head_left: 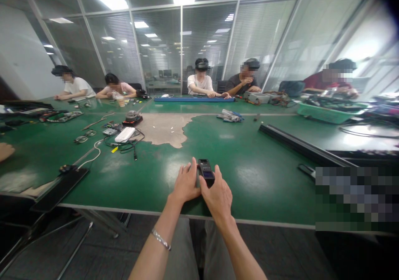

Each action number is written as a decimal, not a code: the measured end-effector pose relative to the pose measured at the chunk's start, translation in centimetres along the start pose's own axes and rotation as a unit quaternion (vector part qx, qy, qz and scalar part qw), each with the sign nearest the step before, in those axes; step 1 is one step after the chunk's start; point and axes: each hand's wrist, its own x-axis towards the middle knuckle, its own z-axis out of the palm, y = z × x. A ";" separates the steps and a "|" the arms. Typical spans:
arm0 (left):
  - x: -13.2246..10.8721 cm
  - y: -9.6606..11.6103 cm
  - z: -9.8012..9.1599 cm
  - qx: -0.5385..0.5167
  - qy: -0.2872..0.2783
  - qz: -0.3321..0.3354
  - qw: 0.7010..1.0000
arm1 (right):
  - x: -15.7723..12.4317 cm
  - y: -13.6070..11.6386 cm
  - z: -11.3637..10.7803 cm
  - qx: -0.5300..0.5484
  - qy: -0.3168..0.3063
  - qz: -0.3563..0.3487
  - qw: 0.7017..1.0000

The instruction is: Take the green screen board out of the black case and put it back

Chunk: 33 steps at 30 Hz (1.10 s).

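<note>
A small black device (205, 170) with a dark screen lies on the green table (249, 197), near its front edge. My left hand (187, 183) is at the device's left side, its fingers apart and stretched forward. On the other side my right hand (217, 192) rests close against the near right part of the device, thumb and fingers spread around its near end. Whether either palm touches the device is hard to tell. A silver bracelet (161, 239) circles my left wrist.
Left of centre lie a white box (125, 135) with cables and a pair of glasses (84, 136). Gloves (230, 116), a long black bar (305, 145) and a green basket (330, 113) are on the right. Several people sit across the table.
</note>
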 end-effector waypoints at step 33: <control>0.3 0.4 0.2 0.012 0.005 0.009 1.000 | 2.3 7.2 -1.9 0.108 0.066 0.022 0.992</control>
